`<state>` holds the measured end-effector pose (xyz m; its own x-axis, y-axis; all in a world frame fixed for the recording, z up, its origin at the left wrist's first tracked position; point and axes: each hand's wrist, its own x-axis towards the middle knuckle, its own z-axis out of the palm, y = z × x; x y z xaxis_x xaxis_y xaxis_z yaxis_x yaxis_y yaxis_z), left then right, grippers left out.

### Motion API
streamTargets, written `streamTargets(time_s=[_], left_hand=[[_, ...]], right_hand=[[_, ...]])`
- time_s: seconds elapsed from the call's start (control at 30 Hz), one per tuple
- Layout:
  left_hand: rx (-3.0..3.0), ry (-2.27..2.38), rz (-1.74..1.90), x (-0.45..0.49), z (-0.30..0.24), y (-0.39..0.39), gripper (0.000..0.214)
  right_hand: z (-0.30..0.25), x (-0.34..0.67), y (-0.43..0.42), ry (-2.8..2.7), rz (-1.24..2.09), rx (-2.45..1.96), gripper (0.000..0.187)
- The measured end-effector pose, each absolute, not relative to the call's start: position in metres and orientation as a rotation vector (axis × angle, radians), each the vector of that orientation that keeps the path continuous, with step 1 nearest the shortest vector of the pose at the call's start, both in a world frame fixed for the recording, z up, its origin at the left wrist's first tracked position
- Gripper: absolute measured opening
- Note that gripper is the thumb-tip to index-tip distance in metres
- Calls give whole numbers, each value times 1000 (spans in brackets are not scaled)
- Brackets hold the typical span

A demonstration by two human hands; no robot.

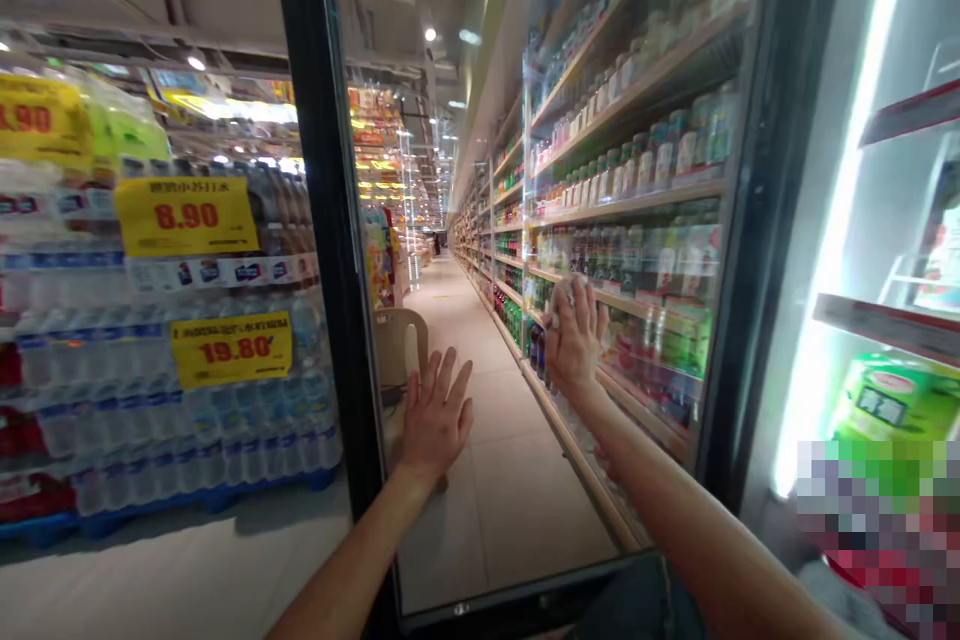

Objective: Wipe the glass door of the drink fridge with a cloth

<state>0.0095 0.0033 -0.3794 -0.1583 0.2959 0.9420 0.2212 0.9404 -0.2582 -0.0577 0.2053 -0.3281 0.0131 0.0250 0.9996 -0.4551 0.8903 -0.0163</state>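
Observation:
A tall glass door [487, 480] in a black frame stands before me, swung out from a lit cooler on the right. My left hand [437, 415] lies against the lower left part of the pane, fingers spread and nothing in it. Higher and to the right, my right hand [576, 335] presses on the glass with bent fingers. A small whitish wad, perhaps a cloth or tissue, shows at its fingertips; most of it is hidden under the hand. Shelves of bottles [637, 165] and a long aisle appear in the pane, seen through it or mirrored.
On the left, stacked packs of bottled water [150, 410] rest on a blue pallet [210, 500], with yellow price signs [187, 215] on them. Cooler shelves [892, 325] and a green pack [885, 395] are at the right, beside a bright light strip [840, 210].

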Motion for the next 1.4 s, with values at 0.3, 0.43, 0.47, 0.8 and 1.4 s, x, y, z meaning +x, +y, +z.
streamTargets(time_s=[0.3, 0.43, 0.47, 0.8, 1.4], left_hand=[[-425, -1620, -166, 34, -376, -37, 60], [-458, -1630, -197, 40, -378, -43, 58], [-454, -1637, -202, 41, -379, -43, 56], [-433, -1622, -226, 46, -373, -39, 54], [-327, -1689, -37, -8, -297, 19, 47]], right_hand=[[-358, -28, 144, -1614, -170, 1263, 46], [-282, -29, 114, -1680, 101, 982, 53], [-270, -28, 108, -1696, 168, 896, 55], [-295, -34, 115, -1547, -126, 1231, 44], [-289, -82, 267, -1501, 377, 216, 50]])
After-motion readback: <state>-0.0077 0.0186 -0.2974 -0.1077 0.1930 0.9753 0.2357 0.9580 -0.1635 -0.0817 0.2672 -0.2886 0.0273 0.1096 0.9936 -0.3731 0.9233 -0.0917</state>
